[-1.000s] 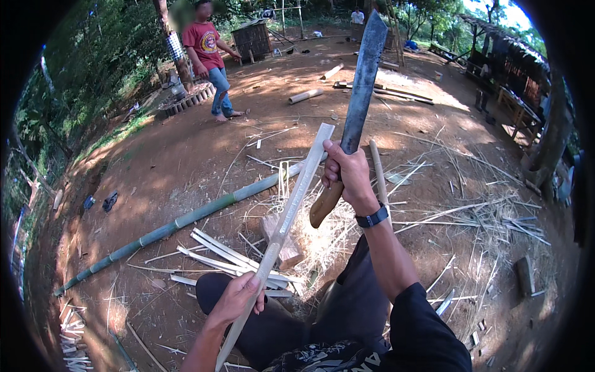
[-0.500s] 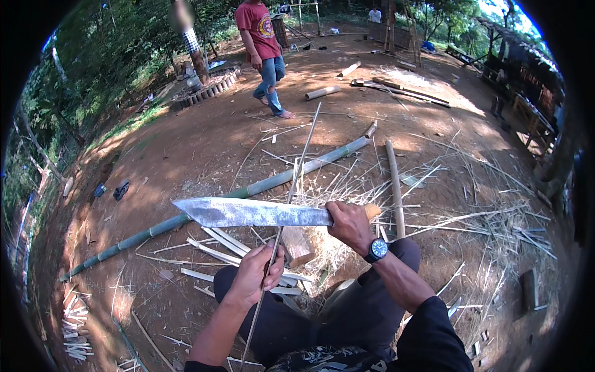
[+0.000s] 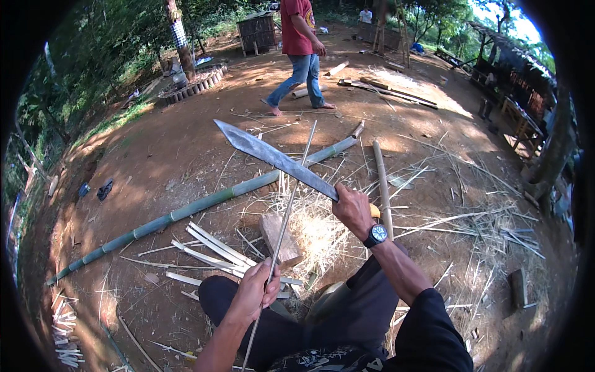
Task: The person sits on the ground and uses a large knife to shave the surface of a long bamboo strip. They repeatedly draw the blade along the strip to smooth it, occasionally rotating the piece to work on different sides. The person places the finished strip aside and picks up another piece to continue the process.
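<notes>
My right hand (image 3: 352, 212), a watch on its wrist, is closed round the light wooden handle of a machete (image 3: 273, 157). The broad grey blade slants up to the left, its tip far from me. My left hand (image 3: 254, 292) grips a long thin bamboo strip (image 3: 287, 220) near its lower part. That strip rises away from me, and the blade crosses it near its upper end; whether the two touch I cannot tell. Below the blade, between my knees and the pole, lies a wooden block (image 3: 282, 240). Pale split bamboo strips (image 3: 214, 248) are fanned out left of it.
A green bamboo pole (image 3: 204, 204) lies slantwise beyond the block. Shavings (image 3: 325, 239) heap beside the block, and a tan pole (image 3: 382, 186) lies to the right. A person in a red shirt (image 3: 300, 56) walks ahead. Short cut pieces (image 3: 65, 335) lie at lower left.
The machete has swung from nearly level to slanting, its tip moving up and away. My left hand keeps its hold on the strip. The person ahead has walked to the right.
</notes>
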The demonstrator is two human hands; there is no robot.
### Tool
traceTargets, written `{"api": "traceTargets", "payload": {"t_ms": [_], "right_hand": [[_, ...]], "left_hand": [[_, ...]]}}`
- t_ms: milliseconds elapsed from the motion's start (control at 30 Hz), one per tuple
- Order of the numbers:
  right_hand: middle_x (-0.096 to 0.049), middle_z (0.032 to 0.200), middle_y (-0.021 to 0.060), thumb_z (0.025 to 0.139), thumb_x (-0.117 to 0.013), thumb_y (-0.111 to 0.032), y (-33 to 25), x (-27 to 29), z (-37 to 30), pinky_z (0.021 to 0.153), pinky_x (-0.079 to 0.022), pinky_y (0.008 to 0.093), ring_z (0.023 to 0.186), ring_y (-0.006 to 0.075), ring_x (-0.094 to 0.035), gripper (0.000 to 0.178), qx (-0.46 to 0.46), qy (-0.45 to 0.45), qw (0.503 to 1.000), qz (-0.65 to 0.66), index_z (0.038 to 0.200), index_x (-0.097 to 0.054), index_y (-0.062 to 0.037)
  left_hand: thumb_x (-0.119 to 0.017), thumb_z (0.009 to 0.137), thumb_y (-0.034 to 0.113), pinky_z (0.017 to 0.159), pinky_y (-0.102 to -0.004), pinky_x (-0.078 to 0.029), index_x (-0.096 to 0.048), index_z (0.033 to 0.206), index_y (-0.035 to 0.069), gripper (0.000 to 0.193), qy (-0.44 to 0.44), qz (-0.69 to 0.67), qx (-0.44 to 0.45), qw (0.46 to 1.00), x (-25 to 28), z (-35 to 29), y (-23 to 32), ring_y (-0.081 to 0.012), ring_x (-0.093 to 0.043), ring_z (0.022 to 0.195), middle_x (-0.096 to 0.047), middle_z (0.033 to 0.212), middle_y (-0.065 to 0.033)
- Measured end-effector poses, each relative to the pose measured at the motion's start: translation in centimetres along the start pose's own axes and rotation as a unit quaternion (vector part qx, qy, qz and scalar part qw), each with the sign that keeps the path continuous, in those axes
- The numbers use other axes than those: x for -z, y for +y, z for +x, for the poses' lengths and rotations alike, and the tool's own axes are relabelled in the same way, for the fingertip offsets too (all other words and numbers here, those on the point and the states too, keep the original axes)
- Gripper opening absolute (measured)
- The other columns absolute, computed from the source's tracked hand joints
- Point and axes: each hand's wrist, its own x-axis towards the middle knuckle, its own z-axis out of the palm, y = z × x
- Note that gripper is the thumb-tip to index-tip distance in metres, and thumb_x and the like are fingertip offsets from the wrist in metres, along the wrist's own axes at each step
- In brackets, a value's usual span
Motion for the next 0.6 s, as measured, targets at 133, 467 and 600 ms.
{"api": "traceTargets", "payload": {"t_ms": [133, 467, 600], "right_hand": [[-0.06, 0.066, 0.0202, 0.078, -0.056, -0.009, -0.4, -0.1, -0.3, 0.054, -0.046, 0.0468, 0.058, 0.0362, -0.06, 0.008, 0.019, -0.005, 1.0, 0.017, 0.08, -0.053, -0.0015], [-0.063, 0.071, 0.0185, 0.074, -0.059, -0.008, 1.5, 0.2, 0.6, 0.057, -0.047, 0.048, 0.062, 0.0376, -0.061, 0.011, -0.037, 0.045, 0.998, -0.016, 0.083, -0.055, -0.0027], [-0.062, 0.069, 0.0191, 0.076, -0.055, -0.007, 2.0, 0.2, 0.9, 0.058, -0.047, 0.0492, 0.062, 0.0383, -0.061, 0.007, -0.027, 0.052, 0.998, -0.019, 0.081, -0.054, -0.0022]], "left_hand": [[-0.035, 0.105, 0.028, 0.034, -0.0206, -0.027, -0.048, 0.091, 0.004, 0.031, -0.004, 0.005, -0.002, 1.0, 0.5, 0.2, 0.1, -0.0056, -0.032, 0.038, -0.039, 0.058, 0.002], [-0.035, 0.104, 0.025, 0.034, -0.0201, -0.028, -0.048, 0.089, 0.004, 0.029, -0.034, -0.034, 0.033, 0.998, -0.2, -0.5, 0.0, -0.0053, -0.033, 0.038, -0.039, 0.058, 0.0019], [-0.036, 0.104, 0.029, 0.034, -0.0203, -0.028, -0.048, 0.089, 0.004, 0.032, -0.049, -0.03, 0.021, 0.998, 0.3, -1.1, -0.4, -0.0053, -0.032, 0.039, -0.039, 0.057, 0.0018]]}}
